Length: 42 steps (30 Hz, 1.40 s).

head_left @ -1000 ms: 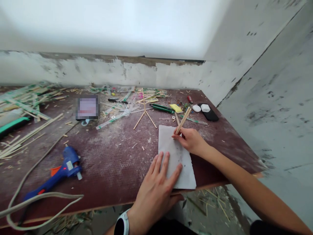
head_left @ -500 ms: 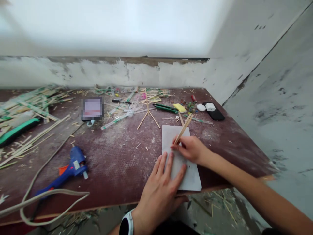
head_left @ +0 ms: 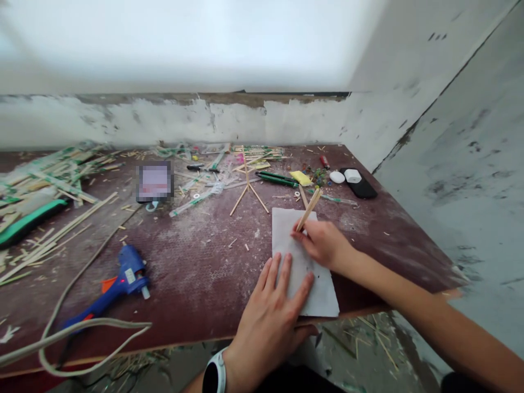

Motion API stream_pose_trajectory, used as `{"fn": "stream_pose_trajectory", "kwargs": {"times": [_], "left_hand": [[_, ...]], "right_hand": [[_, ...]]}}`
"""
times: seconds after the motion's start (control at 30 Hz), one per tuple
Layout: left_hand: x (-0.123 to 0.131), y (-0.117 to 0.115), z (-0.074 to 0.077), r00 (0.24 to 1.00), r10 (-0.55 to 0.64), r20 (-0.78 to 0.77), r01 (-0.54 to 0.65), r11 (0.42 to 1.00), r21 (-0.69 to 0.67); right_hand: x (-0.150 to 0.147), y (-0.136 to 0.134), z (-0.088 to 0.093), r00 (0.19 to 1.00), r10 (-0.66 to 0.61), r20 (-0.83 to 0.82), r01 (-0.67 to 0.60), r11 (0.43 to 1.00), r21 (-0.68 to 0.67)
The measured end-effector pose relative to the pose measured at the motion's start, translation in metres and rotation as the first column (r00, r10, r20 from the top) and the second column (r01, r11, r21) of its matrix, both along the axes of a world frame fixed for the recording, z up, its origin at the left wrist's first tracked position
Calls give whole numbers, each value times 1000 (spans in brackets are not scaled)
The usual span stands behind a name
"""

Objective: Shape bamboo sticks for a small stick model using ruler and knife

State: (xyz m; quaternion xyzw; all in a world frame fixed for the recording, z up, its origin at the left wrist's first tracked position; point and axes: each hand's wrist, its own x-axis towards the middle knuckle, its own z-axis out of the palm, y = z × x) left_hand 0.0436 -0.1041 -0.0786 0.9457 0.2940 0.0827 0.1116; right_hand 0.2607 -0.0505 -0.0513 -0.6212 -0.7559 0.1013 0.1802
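Observation:
A white sheet of paper [head_left: 286, 221] lies at the front right of the table. My left hand [head_left: 274, 305] rests flat on its lower left part, fingers spread. In my right hand [head_left: 323, 240] is a small bundle of thin wooden sticks [head_left: 310, 208], pinched between thumb and fingers and tilted up to the right over the sheet. The sticks' lower ends are hidden by the fingers. Just behind the paper lies another wooden stick [head_left: 303, 196]. Left of it, a three-legged figure of joined sticks [head_left: 248, 185] is on the table.
A blue glue gun [head_left: 130, 270] with its cable lies at the left front. Piles of sticks and wrappers [head_left: 61, 172] cover the far left beside a green-and-black tool [head_left: 33, 221]. Green pens [head_left: 276, 179], a yellow packet [head_left: 301, 178] and a black phone-like object [head_left: 362, 188] lie behind.
My right hand has shifted slightly up and to the right over the paper with the sticks. My left hand stays in place on the sheet.

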Motion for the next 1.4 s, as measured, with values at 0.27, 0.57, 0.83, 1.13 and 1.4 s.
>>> {"fn": "stream_pose_trajectory", "kwargs": {"times": [0.27,0.57,0.83,1.13,1.4], "left_hand": [[-2,0,-4,1000,9,29,-9,1000,0],[1,2,0,1000,-2,4,2,1000,0],[1,0,0,1000,4,12,-5,1000,5],[0,0,0,999,3,32,-3,1000,-10],[-1,1,-2,999,-1,49,1,1000,-9]], "right_hand": [[4,1,-5,997,-53,59,51,998,28],[9,-1,-9,998,-64,24,63,996,61],[8,-4,-13,998,-69,-2,69,992,102],[14,6,-10,995,-95,-29,98,988,118],[10,1,-11,996,-70,61,64,992,107]]}}
